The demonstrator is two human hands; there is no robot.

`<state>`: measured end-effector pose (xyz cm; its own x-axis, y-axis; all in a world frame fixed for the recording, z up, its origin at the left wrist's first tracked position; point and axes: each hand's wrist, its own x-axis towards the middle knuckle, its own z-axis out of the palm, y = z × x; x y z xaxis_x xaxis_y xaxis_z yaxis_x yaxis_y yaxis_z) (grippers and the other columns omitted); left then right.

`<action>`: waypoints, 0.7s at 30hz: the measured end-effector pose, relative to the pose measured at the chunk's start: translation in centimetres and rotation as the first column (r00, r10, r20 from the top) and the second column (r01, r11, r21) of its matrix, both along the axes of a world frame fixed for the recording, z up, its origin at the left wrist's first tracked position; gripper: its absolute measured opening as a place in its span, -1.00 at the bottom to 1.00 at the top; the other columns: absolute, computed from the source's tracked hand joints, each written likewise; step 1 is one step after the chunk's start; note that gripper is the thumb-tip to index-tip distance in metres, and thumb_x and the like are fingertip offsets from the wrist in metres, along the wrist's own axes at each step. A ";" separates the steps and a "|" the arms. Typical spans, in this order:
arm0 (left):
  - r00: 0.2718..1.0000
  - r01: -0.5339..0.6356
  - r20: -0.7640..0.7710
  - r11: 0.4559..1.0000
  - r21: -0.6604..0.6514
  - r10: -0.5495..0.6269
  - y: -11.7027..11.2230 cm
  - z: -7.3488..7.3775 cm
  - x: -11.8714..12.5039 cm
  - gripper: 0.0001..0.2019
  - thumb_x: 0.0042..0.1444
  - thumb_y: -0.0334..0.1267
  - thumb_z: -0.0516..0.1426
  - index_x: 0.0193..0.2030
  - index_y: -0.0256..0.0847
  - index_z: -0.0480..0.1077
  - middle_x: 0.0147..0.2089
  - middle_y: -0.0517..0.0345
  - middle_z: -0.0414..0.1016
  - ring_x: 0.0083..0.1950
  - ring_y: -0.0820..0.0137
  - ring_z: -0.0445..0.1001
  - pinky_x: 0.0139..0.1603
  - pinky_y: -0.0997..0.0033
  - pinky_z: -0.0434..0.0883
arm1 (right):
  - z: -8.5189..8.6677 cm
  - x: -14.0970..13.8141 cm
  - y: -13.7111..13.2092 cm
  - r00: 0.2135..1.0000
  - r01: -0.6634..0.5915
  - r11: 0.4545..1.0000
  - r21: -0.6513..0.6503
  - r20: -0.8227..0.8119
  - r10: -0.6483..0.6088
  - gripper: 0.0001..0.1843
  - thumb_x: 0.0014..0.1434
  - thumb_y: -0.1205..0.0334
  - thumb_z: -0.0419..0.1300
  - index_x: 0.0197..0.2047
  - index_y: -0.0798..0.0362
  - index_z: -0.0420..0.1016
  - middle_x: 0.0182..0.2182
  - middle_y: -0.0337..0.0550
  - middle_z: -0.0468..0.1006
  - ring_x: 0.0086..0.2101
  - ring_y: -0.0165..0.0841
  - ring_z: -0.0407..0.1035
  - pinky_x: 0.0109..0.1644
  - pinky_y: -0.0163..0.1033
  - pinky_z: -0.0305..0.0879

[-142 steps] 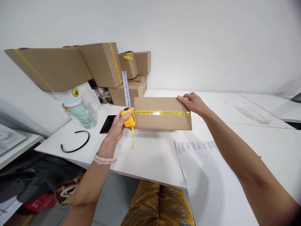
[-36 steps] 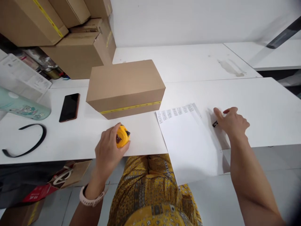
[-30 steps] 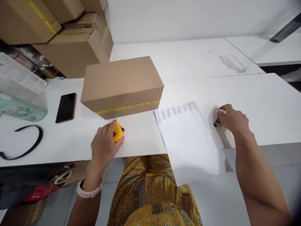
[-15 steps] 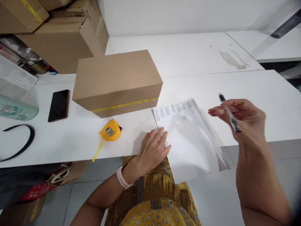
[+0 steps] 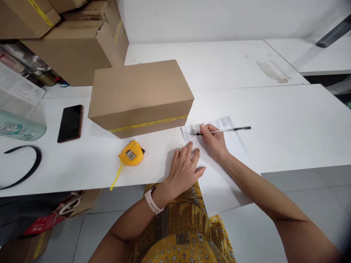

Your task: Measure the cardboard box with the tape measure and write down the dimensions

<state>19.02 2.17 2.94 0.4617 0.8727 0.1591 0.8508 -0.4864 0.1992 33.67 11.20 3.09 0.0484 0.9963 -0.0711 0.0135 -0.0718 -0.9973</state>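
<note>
Left hand (image 5: 184, 168) spread; right hand (image 5: 215, 143) grips pen (image 5: 229, 129) (crosswise, tip (image 5: 198, 134) leftward, perhaps on paper (image 5: 215, 191)).

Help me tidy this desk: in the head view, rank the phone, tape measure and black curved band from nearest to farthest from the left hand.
From the left hand:
1. Yellow tape measure, just to its left.
2. Phone, farther left, past the cardboard box.
3. Black curved band, farthest left, by the picture's left edge.
</note>
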 end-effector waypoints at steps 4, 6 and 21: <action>1.000 -0.007 -0.001 1.000 -0.005 0.007 0.0 0.1 0.0 -0.41 0.33 0.04 0.09 0.31 -0.41 0.31 0.42 -0.37 0.25 0.25 -0.02 0.34 0.18 0.02 0.31 | -0.9 0.3 -0.3 0.996 -0.074 0.995 0.070 0.054 0.071 -0.62 0.27 -0.19 0.22 -0.22 -0.03 0.53 -0.47 -0.30 0.46 -0.38 -0.38 0.34 -0.19 -0.19 0.30; 1.000 -0.003 0.002 1.000 -0.018 0.003 0.1 0.1 0.1 -0.40 0.34 0.04 0.09 0.31 -0.43 0.30 0.41 -0.38 0.26 0.25 -0.04 0.33 0.18 0.01 0.30 | -0.8 0.5 -0.4 0.993 -0.095 0.993 0.064 0.079 0.090 -0.64 0.23 -0.16 0.27 -0.21 -0.02 0.51 -0.41 -0.27 0.50 -0.35 -0.37 0.36 -0.20 -0.19 0.29; 0.999 -0.008 -0.052 0.999 0.040 0.010 0.3 0.1 0.1 -0.44 0.34 0.06 0.09 0.24 -0.40 0.37 0.41 -0.28 0.30 0.18 0.04 0.34 0.08 0.08 0.35 | -1.6 0.7 -0.2 0.974 -0.092 0.987 0.134 0.218 0.061 -0.72 0.22 0.05 0.30 -0.36 -0.03 0.30 -0.53 -0.34 0.29 -0.52 -0.44 0.14 -0.44 -0.26 0.09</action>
